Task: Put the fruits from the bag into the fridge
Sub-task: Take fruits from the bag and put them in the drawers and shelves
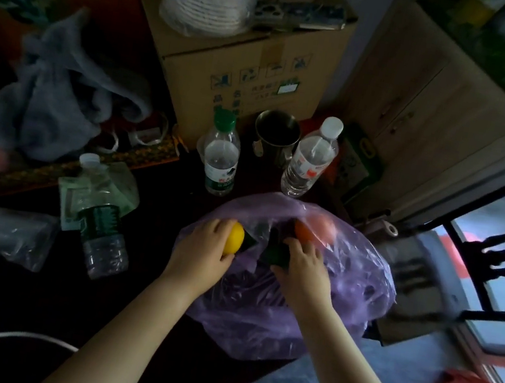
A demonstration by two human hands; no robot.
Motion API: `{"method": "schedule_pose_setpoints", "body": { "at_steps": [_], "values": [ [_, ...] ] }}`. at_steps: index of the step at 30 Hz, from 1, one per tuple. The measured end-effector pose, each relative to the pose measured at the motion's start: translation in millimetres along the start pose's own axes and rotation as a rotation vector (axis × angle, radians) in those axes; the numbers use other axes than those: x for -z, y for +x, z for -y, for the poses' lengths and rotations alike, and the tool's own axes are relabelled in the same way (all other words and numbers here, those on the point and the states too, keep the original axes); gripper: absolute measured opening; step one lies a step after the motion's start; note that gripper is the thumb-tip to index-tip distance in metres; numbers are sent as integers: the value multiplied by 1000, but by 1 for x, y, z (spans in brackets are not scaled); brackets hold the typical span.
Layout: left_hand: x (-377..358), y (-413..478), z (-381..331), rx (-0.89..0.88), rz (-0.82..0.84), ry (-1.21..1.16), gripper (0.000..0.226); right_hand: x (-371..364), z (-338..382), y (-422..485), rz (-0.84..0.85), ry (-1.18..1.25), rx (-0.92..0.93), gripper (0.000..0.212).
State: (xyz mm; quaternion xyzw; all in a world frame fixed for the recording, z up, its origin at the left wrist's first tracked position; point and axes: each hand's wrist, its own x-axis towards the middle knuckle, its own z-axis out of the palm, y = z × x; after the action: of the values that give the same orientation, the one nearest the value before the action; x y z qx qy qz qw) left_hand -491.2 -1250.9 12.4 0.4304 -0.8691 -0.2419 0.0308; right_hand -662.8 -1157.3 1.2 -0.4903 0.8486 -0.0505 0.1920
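Left hand [202, 246] at the near-left rim of the purple bag [357, 275], fingers [222, 226] wrapped around a yellow fruit [235, 238]; fruit just outside the bag mouth, touching its edge. Right hand [302, 266] reaching into the opening, fingers [305, 248] resting on something dark green inside; curled or merely pressing, impossible to tell. An orange fruit [306, 232] just beyond those fingertips, partly veiled by the plastic; a second, paler round shape [325, 228] beside it under the film. Bag slumped on the dark bench [26, 294], hanging over its right edge. Behind the bag: a green-capped bottle [221, 156] and a white-capped bottle [312, 158], both upright, with a metal mug [275, 135] between them; a cardboard box [242, 66] farther back. To the left: a bottle lying on its side [101, 226], crumpled clear plastic [10, 234], a heap of grey cloth [60, 92]. No fridge in view.
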Motion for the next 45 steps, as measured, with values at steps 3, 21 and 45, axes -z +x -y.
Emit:
{"method": "schedule_pose_setpoints", "body": {
  "at_steps": [3,21,45],
  "values": [
    [17,-25,-17,2,-57,-101,63,16,1,-22,-83,159,-13,64],
    [52,-227,-277,-701,-126,-529,66,146,-100,-378,-879,366,-17,56],
    [-23,-438,-357,-1536,708,-498,60,25,-5,-686,-1323,323,-1048,52]
  ]
}}
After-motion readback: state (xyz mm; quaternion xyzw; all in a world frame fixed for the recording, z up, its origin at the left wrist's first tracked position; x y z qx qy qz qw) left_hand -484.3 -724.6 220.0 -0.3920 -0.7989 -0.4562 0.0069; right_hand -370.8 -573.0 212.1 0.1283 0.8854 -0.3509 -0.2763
